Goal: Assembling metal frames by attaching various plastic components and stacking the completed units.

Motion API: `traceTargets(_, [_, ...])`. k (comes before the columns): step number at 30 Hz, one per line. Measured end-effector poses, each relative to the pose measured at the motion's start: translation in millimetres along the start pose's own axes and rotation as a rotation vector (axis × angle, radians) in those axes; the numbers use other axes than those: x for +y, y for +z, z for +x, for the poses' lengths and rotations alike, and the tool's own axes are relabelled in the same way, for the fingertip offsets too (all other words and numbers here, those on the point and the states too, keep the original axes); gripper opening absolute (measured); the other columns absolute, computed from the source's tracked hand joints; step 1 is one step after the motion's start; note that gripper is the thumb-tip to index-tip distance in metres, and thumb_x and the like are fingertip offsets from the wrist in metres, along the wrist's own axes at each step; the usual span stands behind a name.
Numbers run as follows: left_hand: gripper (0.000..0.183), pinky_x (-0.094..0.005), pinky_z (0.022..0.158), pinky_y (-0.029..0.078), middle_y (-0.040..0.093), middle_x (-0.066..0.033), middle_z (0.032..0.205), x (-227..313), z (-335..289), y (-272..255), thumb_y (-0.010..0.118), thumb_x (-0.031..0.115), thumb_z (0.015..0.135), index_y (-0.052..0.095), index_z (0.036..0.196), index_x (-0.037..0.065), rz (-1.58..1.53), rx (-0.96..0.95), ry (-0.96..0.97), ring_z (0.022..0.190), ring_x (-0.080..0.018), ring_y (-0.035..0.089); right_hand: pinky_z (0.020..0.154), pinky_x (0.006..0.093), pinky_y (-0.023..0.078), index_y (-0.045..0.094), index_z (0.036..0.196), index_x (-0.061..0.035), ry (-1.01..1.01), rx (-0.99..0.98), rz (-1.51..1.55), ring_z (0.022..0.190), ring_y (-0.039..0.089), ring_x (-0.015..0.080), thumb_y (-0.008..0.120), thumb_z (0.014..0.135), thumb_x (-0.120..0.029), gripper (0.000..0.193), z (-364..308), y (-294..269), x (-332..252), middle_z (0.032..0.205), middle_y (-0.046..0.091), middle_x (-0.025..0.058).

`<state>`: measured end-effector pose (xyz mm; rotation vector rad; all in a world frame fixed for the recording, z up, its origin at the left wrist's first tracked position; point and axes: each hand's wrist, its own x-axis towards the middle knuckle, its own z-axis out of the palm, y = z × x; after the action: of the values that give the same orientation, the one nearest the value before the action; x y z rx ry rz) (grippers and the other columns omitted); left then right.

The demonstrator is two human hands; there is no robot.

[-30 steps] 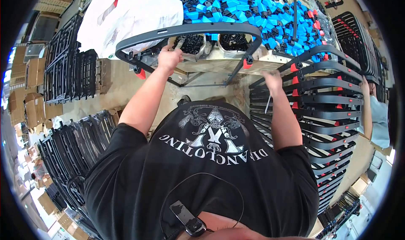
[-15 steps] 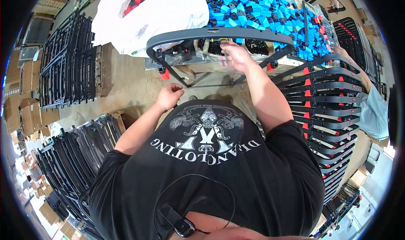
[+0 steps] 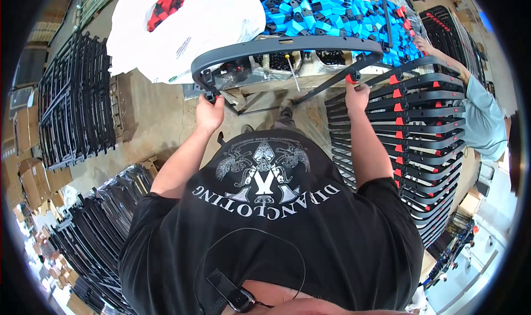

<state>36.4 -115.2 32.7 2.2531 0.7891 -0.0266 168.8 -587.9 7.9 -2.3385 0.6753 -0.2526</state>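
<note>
A curved black metal frame (image 3: 287, 41) stands upright in front of me against the bench. My left hand (image 3: 210, 114) is closed round the fitting at its left side, where a bit of red shows between the fingers. On the opposite side my right hand (image 3: 358, 98) grips the frame just below a red and black fitting (image 3: 352, 78). Behind the frame, a screwdriver (image 3: 293, 71) with a yellow handle lies over the front of the bins of small black parts (image 3: 275, 61), its shaft pointing toward me.
Blue and black plastic pieces (image 3: 326, 10) heap on the bench beside a white sack (image 3: 193, 27) with red pieces. Similar black frames (image 3: 426, 143) are stacked at my right, and black metal racks (image 3: 74, 99) stand left. A co-worker's arm (image 3: 448, 60) reaches in at the right.
My right hand has come back from the bins to the frame's right side, leaving the screwdriver in view. My left hand has moved up onto the left fitting and closed.
</note>
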Motion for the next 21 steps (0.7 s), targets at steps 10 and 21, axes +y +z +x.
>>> traceTargets(10, [0.040, -0.0382, 0.060, 0.054, 0.070, -0.0156, 0.074, 9, 7, 15, 0.067, 0.031, 0.091, 0.060, 0.104, -0.007, -0.290, -0.012, -0.217, 0.061, -0.0255, 0.070, 0.095, 0.0447, 0.051, 0.068, 0.117, 0.0023, -0.161, -0.500, -0.280, 0.108, 0.067, 0.0398, 0.075, 0.079, -0.044, 0.060, 62, -15, -24, 0.107, 0.072, 0.0265])
traceTargets(21, [0.021, -0.0299, 0.053, 0.049, 0.064, -0.0057, 0.073, 15, 9, 2, 0.072, 0.023, 0.087, 0.068, 0.086, 0.002, -0.452, -0.265, -0.445, 0.059, -0.0177, 0.062, 0.079, 0.0419, 0.054, 0.062, 0.119, -0.0068, 0.292, -0.920, 1.006, 0.095, 0.068, 0.0273, 0.070, 0.090, -0.029, 0.037, 64, -8, 30, 0.106, 0.070, 0.0140])
